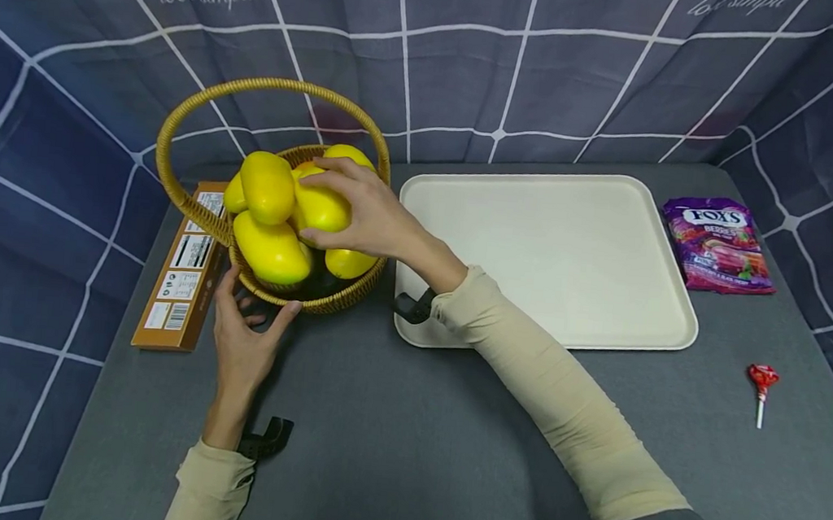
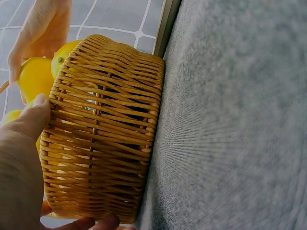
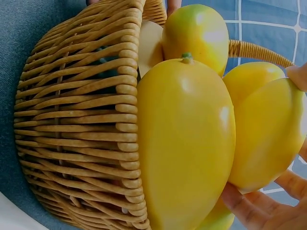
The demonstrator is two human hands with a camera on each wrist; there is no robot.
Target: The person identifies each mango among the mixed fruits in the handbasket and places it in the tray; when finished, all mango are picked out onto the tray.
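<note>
A wicker basket point(image 1: 343, 299) with a tall arched handle point(image 1: 276, 84) stands at the left of the table, piled with several yellow mangoes point(image 1: 273, 249). My left hand point(image 1: 244, 344) holds its near side. In the left wrist view the thumb point(image 2: 36, 112) lies at the rim, with fingertips point(image 2: 108, 223) lower on the woven wall point(image 2: 100, 139). Over the pile, my right hand point(image 1: 369, 211) grips one mango point(image 1: 323, 208). The right wrist view shows this mango point(image 3: 268, 134) between thumb and fingers, above another large mango point(image 3: 187, 143) nearer the rim.
A cream tray point(image 1: 549, 254) lies right of the basket, under the right forearm. Beyond it are a purple Fox's candy bag point(image 1: 718, 247) and a red lollipop point(image 1: 763, 381). A brown box point(image 1: 180, 274) lies left of the basket. Gridded curtains point(image 1: 460, 76) border the table.
</note>
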